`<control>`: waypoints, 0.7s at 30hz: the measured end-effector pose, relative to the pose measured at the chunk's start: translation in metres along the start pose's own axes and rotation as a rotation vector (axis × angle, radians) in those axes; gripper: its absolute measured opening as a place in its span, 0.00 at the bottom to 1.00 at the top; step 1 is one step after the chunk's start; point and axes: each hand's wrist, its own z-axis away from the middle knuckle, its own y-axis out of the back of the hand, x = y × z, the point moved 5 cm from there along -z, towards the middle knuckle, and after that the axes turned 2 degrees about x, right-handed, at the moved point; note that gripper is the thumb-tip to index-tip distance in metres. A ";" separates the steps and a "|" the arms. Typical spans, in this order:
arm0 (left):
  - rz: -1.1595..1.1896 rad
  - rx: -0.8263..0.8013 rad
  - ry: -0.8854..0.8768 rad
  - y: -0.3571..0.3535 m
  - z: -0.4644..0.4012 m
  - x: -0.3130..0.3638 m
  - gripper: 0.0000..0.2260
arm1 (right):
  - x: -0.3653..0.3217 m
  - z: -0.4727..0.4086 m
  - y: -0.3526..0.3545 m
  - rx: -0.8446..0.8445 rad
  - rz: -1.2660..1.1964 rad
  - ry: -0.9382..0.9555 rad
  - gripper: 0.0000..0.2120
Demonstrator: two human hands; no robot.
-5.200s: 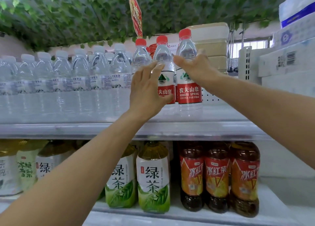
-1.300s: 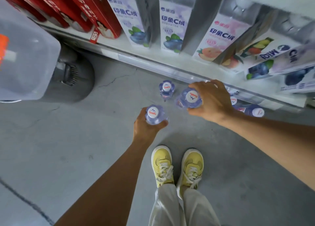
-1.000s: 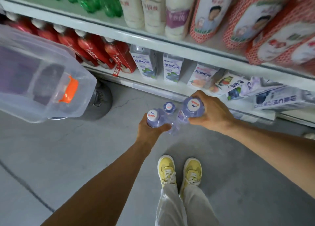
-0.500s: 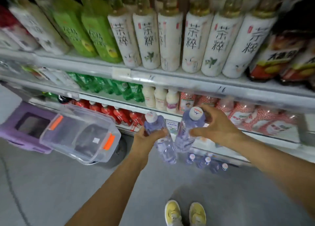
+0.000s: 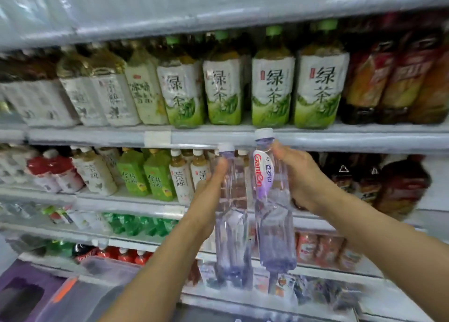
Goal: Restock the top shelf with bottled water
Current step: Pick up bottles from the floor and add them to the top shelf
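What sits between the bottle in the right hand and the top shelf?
In the head view, the shelf of green tea bottles stands between the right hand's water bottle and the top shelf edge.

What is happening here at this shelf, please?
A person is restocking water. The left hand grips one clear bottle and the right hand grips a second bottle, both upright and side by side with white caps on. They are held in front of the middle shelves, below the row of green tea. The top shelf is above and neither bottle is on it yet.
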 end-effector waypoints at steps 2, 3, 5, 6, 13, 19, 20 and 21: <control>0.006 -0.081 -0.048 -0.022 0.004 0.034 0.35 | -0.028 0.001 0.001 0.022 0.013 0.040 0.20; -0.004 -0.119 -0.076 -0.033 0.008 0.050 0.33 | -0.041 0.002 0.002 0.030 0.021 0.052 0.23; -0.039 -0.155 -0.110 -0.053 0.013 0.076 0.31 | -0.070 0.004 0.006 0.047 0.011 0.082 0.25; -0.048 -0.172 -0.124 -0.061 0.013 0.086 0.31 | -0.084 0.006 0.008 0.049 0.001 0.098 0.25; 0.016 -0.262 -0.192 -0.128 0.021 0.149 0.24 | -0.182 0.010 0.037 0.041 0.049 0.263 0.22; 0.119 -0.328 -0.268 -0.188 0.006 0.190 0.31 | -0.286 0.009 0.080 0.133 0.139 0.496 0.22; 0.152 -0.362 -0.273 -0.199 0.003 0.196 0.31 | -0.306 0.007 0.087 0.146 0.143 0.536 0.22; 0.179 -0.387 -0.283 -0.211 0.002 0.203 0.29 | -0.326 0.004 0.093 0.150 0.143 0.574 0.21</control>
